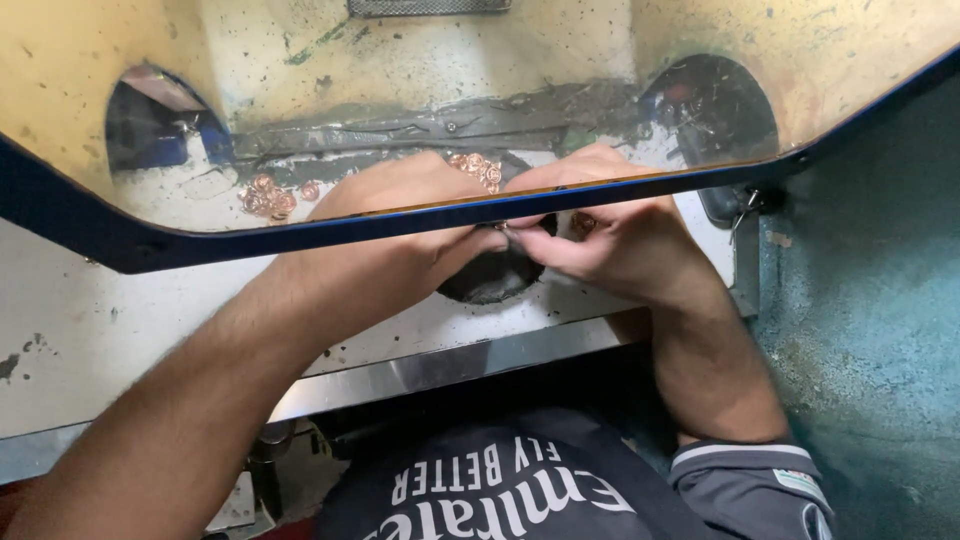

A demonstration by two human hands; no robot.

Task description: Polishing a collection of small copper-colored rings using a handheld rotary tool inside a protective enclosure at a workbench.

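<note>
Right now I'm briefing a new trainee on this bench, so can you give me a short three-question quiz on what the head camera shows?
1. True or false: both hands meet over the dark round opening in the white bench top.
2. Multiple choice: the small copper-coloured pieces lie (A) on the floor, (B) on the bench behind the tinted guard, (C) in the left hand.
3. Fill in: the right hand pinches a small item at its ____.

Key: 1 true; 2 B; 3 fingertips.
</note>
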